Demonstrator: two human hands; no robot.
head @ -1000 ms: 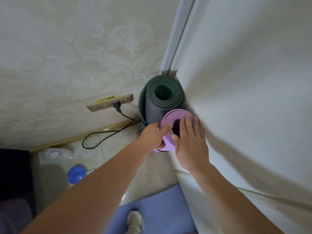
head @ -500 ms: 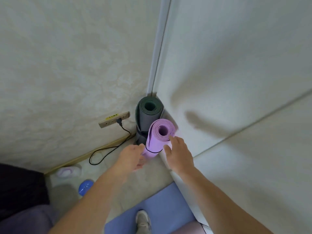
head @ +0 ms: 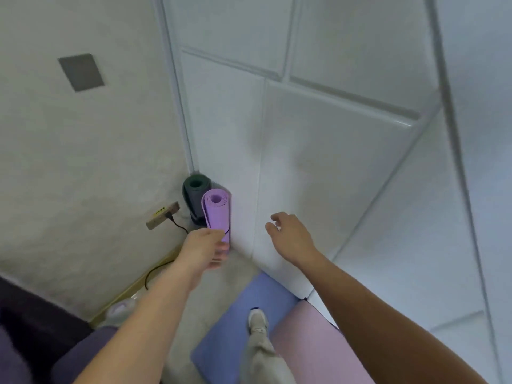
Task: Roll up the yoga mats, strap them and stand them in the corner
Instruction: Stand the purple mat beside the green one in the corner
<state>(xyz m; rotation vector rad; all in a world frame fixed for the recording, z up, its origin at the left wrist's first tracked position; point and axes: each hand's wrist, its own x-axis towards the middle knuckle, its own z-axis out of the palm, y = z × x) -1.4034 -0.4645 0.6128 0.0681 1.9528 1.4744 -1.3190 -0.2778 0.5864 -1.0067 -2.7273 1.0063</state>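
Purple foam is seen rolled tight: the purple mat point(head: 217, 214) is stood upright in the far corner, its open end turned up toward the camera. Its lower part is gripped by the left hand point(head: 203, 249), with the thumb laid over the near face and the fingertips curled round the right side. A thin dark strap point(head: 227, 231) can just be made out on the roll right above that hand. The right hand point(head: 291, 235) is held apart from the mat, to its right, with the fingers loosely spread and nothing in them; no contact with the mat is made.

Just behind the purple mat and touching it, deeper in the corner, a dark green mat point(head: 195, 194) is stood upright as well. The corner is formed by a wallpapered wall point(head: 83, 162) on the left and white panels point(head: 318, 151) on the right. Low on the left wall a socket point(head: 163, 216) is fixed, with a black cable point(head: 177, 226) plugged in and led down to the floor. Nearer, a blue mat point(head: 230, 328) and a pink mat point(head: 313, 345) are laid flat, and a shoe point(head: 257, 324) is planted on the blue one.
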